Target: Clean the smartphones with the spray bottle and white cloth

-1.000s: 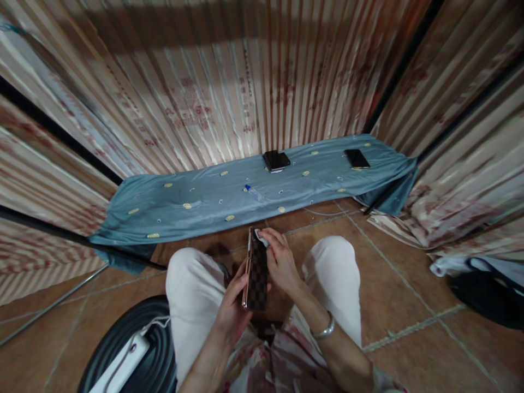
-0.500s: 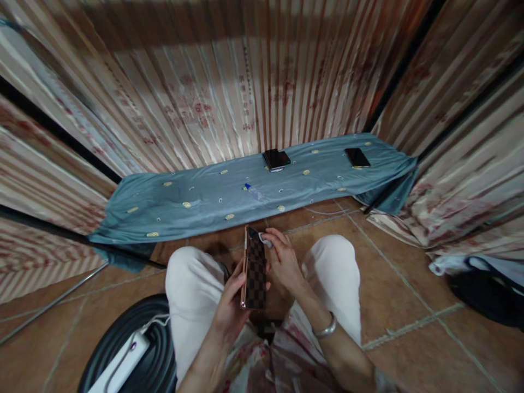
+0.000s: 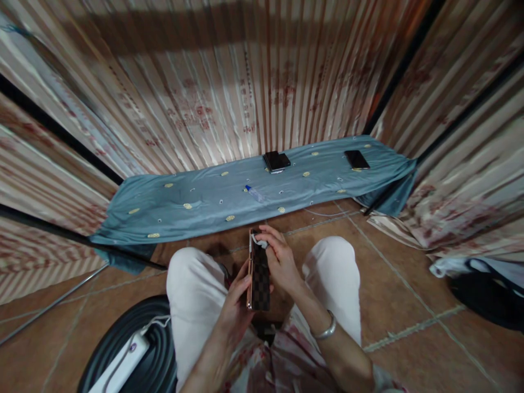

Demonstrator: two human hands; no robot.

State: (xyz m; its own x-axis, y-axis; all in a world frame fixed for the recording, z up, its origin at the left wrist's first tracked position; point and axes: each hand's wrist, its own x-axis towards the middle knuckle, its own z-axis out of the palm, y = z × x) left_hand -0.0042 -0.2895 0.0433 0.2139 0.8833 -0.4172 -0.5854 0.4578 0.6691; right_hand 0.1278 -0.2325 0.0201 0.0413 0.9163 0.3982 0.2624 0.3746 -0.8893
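Phone (image 3: pixel 259 273) in a checkered brown case with a gold rim sits upright over the lap, between the knees — left hand (image 3: pixel 236 305) grips its lower edge, fingers curled round it, seemingly to steady it. Right hand (image 3: pixel 280 262) pinches a small white wipe (image 3: pixel 260 240) against the top end. Beyond, a blue-grey cloth (image 3: pixel 196 196) on the tiled floor carries a small bottle (image 3: pixel 254 192) and two dark phones (image 3: pixel 277 160).

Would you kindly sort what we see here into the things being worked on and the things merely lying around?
In hand:
- checkered phone, held by left hand
- small white wipe, pressed on it by right hand

Lying about:
- two dark phones and small bottle on blue cloth
- white power strip
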